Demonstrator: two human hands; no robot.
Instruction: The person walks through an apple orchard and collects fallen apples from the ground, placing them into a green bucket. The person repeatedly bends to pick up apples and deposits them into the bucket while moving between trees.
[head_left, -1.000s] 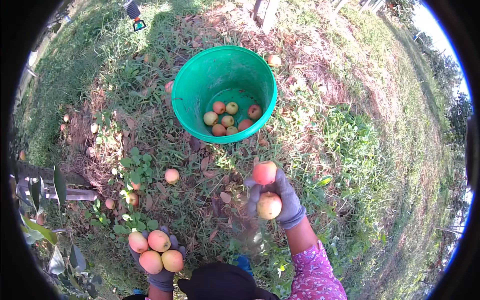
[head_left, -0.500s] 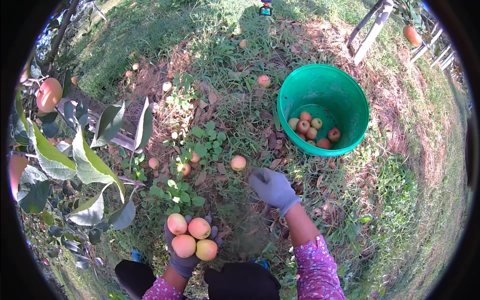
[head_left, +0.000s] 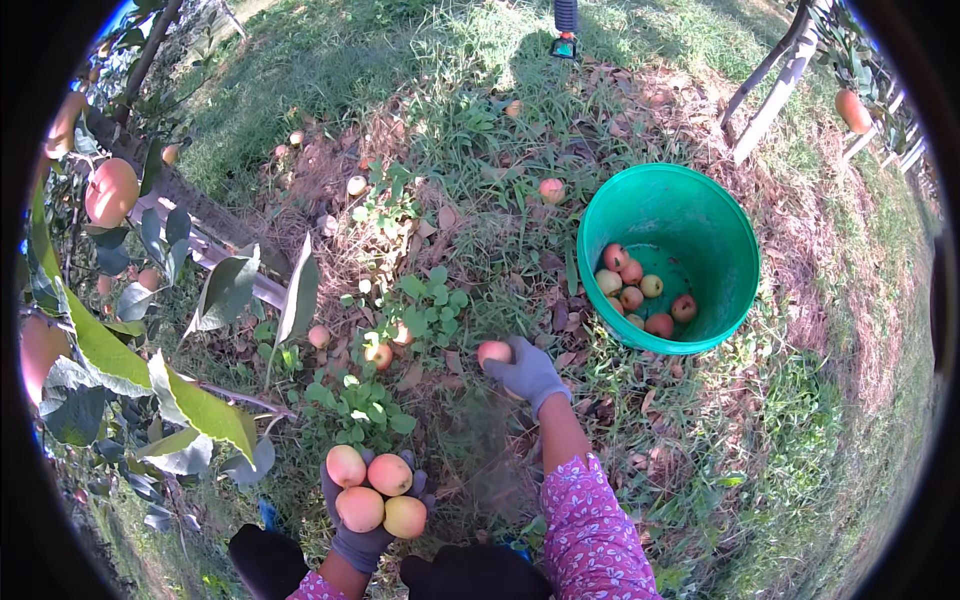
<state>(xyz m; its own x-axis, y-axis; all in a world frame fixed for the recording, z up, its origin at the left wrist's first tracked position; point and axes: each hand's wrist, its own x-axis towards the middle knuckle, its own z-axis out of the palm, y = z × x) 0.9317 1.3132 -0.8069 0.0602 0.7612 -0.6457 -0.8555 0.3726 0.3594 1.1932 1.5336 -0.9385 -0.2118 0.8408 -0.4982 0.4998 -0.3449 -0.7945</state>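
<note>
1. Starting well to the left of your left grip, you have a smooth, oval, orange-red apple (head_left: 112, 192) hanging among broad green leaves (head_left: 110, 350).
2. Your left hand (head_left: 365, 542), in a grey fabric glove, is cupped beneath four round, smooth-skinned, pink-and-yellow apples (head_left: 360, 509), its fingers curled at their edges. Each is probably firm and light, but the cluster will weigh more and could roll; keep your palm level beneath it.
3. Ahead of that grip, beyond low, round-leaved green plants (head_left: 360, 408), a round red-and-yellow apple (head_left: 378, 356) lies on the ground.
4. Your right hand (head_left: 530, 373), in a matching glove, is closed on a round, reddish-pink apple (head_left: 494, 352), which sits at its fingertips, on the hand's left side. Expect stiff flesh, slick skin and easy bruising: hold it around its widest part with flat finger pads, without pinching. Under this palm something pale peeks out, too hidden to identify.
5. Ahead and right of your right grip, a round, wide-mouthed green plastic bucket (head_left: 705, 235) holds loose red and yellow apples (head_left: 632, 298); its hard wall could bruise dropped fruit.
</note>
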